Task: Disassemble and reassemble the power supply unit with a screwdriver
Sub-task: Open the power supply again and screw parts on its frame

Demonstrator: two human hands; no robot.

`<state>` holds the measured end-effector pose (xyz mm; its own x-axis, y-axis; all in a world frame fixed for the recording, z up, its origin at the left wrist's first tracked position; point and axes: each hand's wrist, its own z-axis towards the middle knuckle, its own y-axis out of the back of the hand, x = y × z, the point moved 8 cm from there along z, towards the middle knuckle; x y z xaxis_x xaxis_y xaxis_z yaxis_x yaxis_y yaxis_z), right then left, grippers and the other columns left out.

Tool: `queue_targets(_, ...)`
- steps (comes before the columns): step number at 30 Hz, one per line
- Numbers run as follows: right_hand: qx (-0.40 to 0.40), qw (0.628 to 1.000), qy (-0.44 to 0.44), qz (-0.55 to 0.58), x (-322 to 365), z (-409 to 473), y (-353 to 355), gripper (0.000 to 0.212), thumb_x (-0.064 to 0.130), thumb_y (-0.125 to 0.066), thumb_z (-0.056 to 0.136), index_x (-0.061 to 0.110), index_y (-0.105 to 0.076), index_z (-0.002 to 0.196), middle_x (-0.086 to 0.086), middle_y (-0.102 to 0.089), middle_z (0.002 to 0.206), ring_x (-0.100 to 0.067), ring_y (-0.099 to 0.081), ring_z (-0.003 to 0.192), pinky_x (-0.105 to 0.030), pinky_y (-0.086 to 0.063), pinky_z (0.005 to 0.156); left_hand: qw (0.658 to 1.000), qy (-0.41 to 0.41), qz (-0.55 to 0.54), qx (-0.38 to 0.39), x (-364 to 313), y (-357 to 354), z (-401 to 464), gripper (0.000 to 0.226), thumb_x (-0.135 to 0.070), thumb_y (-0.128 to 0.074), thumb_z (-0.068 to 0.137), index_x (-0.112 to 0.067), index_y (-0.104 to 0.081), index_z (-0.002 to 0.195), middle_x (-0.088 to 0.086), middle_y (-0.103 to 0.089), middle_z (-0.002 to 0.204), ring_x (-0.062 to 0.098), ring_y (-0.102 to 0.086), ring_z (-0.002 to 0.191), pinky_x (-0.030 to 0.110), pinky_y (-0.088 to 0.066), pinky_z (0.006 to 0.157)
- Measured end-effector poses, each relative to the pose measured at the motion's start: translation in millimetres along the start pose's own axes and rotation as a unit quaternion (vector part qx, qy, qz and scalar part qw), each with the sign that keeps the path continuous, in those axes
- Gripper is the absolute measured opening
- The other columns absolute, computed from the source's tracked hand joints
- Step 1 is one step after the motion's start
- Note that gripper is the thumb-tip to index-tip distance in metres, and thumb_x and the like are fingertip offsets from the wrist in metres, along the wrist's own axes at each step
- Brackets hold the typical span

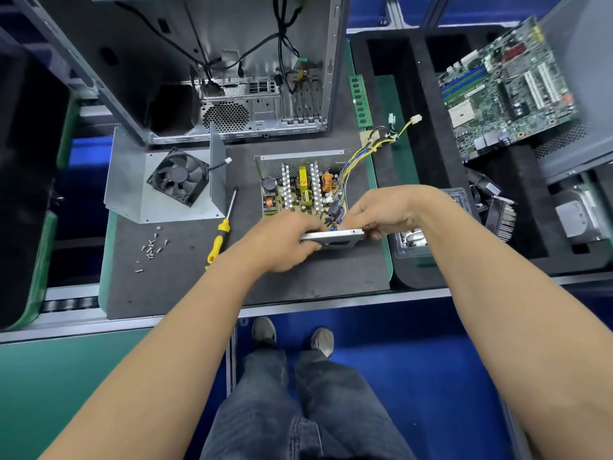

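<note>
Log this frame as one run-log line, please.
stage: PSU open | both hands: left hand, right hand grip power supply case near edge | screwdriver idle on mat | screws loose

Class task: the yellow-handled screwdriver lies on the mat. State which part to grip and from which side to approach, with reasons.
Grip the screwdriver by its thick yellow handle, coming from above and the near side. It lies flat, handle toward the person, thin shaft pointing away toward the fan cover. The loose screws sit apart on its left.

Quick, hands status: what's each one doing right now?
Left hand: grips the near metal panel of the power supply unit.
Right hand: pinches that panel's right end.
</note>
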<state>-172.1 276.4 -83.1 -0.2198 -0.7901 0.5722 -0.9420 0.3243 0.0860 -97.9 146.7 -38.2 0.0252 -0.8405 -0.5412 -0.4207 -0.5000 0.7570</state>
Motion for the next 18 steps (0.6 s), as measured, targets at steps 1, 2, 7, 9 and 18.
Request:
queue_targets(1,0.001,1.0,0.002,0.001,0,0,-1,0.012,0.019,-0.072,0.089,0.008,-0.075,0.086,0.004,-0.049,0.059,-0.006,-0.042,0.054,-0.022,-0.032,0.058,1.0,0.0,-0.003,0.001,0,0,0,0.018,-0.028,-0.063,0.095,-0.035,-0.068,0.111,-0.01,-0.065,0.095,0.017,-0.056,0.092,0.033,-0.044,0.078)
queue_targets(2,0.0,1.0,0.006,0.003,0,0,-1,0.01,0.018,-0.072,0.088,0.009,-0.076,0.084,0.003,-0.049,0.06,-0.007,-0.04,0.056,-0.022,-0.032,0.059,1.0,0.0,-0.008,0.001,0,0,0,0.018,-0.027,-0.063,0.095,-0.035,-0.068,0.11,-0.011,-0.064,0.093,0.017,-0.055,0.091,0.034,-0.046,0.079)
queue_targets(7,-0.028,0.998,0.037,0.03,-2,-1,-5,0.014,0.012,-0.067,0.092,0.014,-0.077,0.083,-0.009,-0.054,0.082,-0.021,-0.04,0.078,-0.022,-0.031,0.059,1.0,0.005,-0.011,0.002,1,1,-1,0.017,-0.028,-0.063,0.095,-0.035,-0.07,0.109,-0.01,-0.066,0.093,0.019,-0.058,0.091,0.034,-0.046,0.078)
queue_targets(9,-0.04,0.998,0.04,0.008,-5,-2,-5,0.013,0.018,-0.066,0.094,0.015,-0.078,0.088,-0.011,-0.053,0.089,-0.023,-0.036,0.085,-0.028,-0.027,0.061,1.0,0.01,-0.001,-0.005,1,0,-1,0.017,-0.029,-0.063,0.095,-0.036,-0.069,0.11,-0.011,-0.064,0.09,0.017,-0.056,0.088,0.033,-0.045,0.078)
queue_targets(18,-0.185,0.969,0.146,0.076,-34,-27,11,0.017,0.021,-0.057,0.1,0.023,-0.074,0.097,0.011,-0.074,0.085,-0.008,-0.064,0.082,-0.018,-0.048,0.064,1.0,0.02,0.021,-0.004,2,-3,-1,0.015,-0.031,-0.059,0.097,-0.033,-0.067,0.109,-0.01,-0.064,0.091,0.02,-0.055,0.087,0.034,-0.044,0.076)
